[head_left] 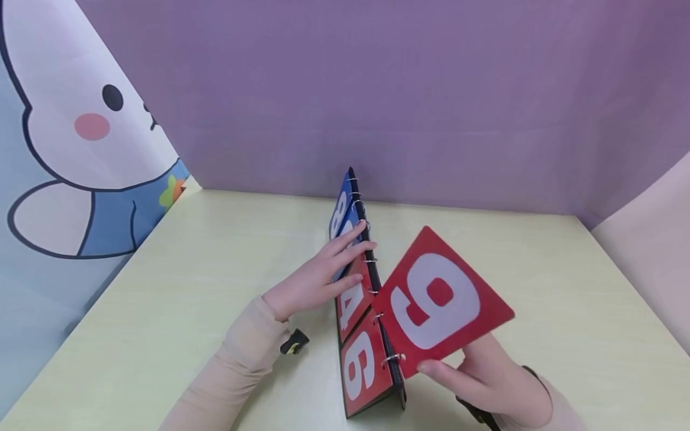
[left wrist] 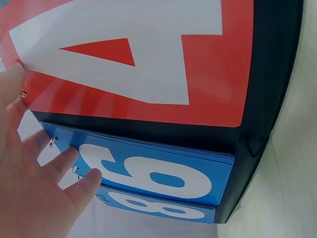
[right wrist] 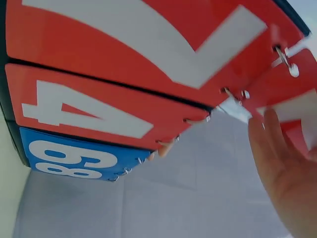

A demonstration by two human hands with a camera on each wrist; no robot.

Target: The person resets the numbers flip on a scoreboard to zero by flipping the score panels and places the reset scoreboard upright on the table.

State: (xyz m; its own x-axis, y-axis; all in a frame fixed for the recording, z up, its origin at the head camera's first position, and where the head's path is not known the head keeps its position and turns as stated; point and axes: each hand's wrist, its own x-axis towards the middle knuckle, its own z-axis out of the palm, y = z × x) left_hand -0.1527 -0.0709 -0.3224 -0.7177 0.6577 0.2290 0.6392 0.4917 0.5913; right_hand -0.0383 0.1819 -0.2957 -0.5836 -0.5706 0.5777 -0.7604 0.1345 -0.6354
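A flip scoreboard (head_left: 399, 374) stands tent-like on the table, its number cards hung on metal rings along the top edge. On its left face are a blue 8 card (head_left: 340, 211), a red 4 card (head_left: 353, 302) and a red 6 card (head_left: 360, 365). My left hand (head_left: 318, 275) lies against that face, fingers spread and reaching the ringed top edge; in the left wrist view they touch near the blue 9 card (left wrist: 163, 173). My right hand (head_left: 496, 377) pinches a lifted red number card (head_left: 436, 293) by its lower edge, thumb in front, other fingers mostly hidden behind.
The pale table (head_left: 226, 251) reaches back to a purple cloth (head_left: 377, 90). A cartoon-printed panel (head_left: 54, 149) borders the left side. A small black strap piece (head_left: 294, 342) shows beside the left wrist. The scoreboard's opposite face, in the right wrist view, carries a red 7 card (right wrist: 99, 44).
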